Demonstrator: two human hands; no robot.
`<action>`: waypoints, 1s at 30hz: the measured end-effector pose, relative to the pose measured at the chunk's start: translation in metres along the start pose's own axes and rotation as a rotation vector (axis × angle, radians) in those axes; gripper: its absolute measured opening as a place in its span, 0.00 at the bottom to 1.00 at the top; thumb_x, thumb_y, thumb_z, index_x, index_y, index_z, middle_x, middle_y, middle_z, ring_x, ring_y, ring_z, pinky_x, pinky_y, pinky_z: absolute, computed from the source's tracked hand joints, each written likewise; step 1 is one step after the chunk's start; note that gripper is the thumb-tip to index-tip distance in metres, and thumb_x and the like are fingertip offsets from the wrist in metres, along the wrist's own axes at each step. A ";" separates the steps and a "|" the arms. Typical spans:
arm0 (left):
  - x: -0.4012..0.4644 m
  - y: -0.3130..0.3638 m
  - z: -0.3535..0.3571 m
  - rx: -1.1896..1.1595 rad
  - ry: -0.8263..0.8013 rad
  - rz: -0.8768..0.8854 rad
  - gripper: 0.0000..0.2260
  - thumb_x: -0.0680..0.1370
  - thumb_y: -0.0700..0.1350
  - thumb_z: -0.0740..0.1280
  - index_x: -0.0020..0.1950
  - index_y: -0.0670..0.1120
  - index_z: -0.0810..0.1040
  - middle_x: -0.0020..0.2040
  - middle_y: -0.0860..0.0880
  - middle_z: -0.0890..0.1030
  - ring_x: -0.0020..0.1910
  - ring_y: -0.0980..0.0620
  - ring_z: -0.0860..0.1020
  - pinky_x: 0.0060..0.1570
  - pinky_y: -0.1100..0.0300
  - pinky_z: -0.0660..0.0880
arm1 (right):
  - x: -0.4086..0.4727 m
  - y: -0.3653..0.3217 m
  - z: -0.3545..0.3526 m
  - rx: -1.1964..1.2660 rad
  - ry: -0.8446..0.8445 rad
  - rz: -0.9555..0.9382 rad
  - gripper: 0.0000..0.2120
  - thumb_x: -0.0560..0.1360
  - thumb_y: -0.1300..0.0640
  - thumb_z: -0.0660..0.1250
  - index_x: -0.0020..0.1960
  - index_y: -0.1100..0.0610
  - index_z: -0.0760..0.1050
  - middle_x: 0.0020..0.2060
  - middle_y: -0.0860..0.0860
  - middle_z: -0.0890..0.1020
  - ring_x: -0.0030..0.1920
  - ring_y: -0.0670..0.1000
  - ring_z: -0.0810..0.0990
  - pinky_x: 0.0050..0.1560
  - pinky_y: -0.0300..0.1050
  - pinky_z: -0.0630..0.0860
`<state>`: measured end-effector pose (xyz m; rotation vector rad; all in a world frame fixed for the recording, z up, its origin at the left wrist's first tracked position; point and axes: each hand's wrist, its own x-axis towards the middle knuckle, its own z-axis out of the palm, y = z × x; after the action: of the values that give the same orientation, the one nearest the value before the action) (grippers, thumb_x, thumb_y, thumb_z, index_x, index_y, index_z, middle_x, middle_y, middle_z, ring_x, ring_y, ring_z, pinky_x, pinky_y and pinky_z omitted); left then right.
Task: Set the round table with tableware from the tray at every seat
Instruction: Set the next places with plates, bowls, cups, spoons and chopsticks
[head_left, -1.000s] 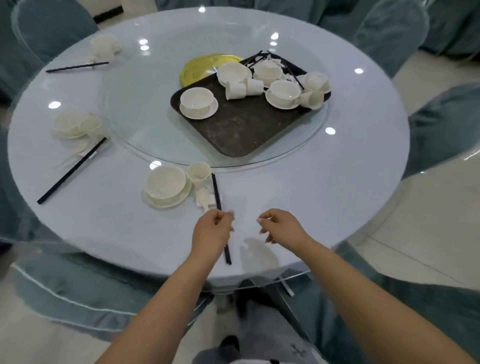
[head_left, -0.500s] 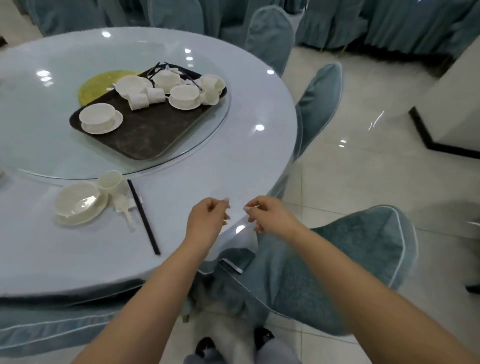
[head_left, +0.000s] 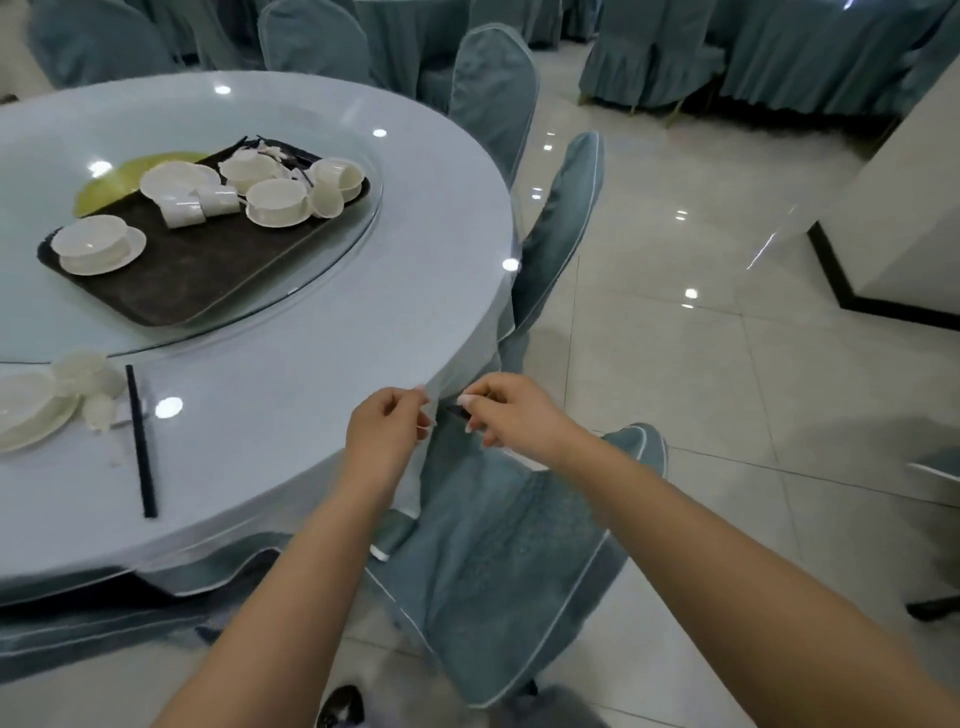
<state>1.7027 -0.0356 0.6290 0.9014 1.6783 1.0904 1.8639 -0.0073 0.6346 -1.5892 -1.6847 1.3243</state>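
I take the tray as landmark. Below it and left, one set place: plate, chopsticks lying near-to-far. The remaining bowls sit on the tray's far end, up-left of both hands. Left hand, nearer, fingers curled, apparently empty. Right hand pinches something small and dark, unclear. A chair blocks my approach.

No text, label or number can be read anywhere

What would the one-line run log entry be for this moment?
phase: between seats | left hand: curled, holding nothing visible | right hand: pinching small dark item, unclear | tray: bowls, cups remain | chopsticks: placed
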 end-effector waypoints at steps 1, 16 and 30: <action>-0.004 0.001 0.008 -0.010 0.007 0.001 0.12 0.79 0.49 0.66 0.45 0.41 0.81 0.35 0.48 0.82 0.33 0.56 0.79 0.38 0.61 0.75 | -0.001 0.002 -0.010 -0.002 0.002 0.000 0.07 0.78 0.48 0.64 0.45 0.50 0.78 0.37 0.48 0.84 0.34 0.48 0.82 0.44 0.48 0.82; -0.029 0.031 0.019 -0.051 0.029 0.076 0.11 0.78 0.49 0.67 0.45 0.41 0.81 0.34 0.50 0.82 0.30 0.60 0.78 0.38 0.64 0.76 | 0.006 -0.009 -0.044 0.054 -0.045 -0.042 0.10 0.79 0.47 0.63 0.46 0.50 0.79 0.39 0.51 0.85 0.30 0.43 0.79 0.32 0.36 0.74; 0.043 0.051 0.153 -0.046 0.224 -0.027 0.09 0.79 0.47 0.65 0.44 0.46 0.82 0.34 0.52 0.82 0.35 0.55 0.79 0.40 0.62 0.77 | 0.124 0.030 -0.146 0.031 -0.201 -0.134 0.07 0.79 0.46 0.64 0.44 0.46 0.77 0.38 0.48 0.83 0.30 0.44 0.81 0.35 0.39 0.78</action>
<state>1.8387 0.0616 0.6345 0.7465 1.8336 1.2433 1.9744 0.1517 0.6372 -1.3369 -1.8437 1.4740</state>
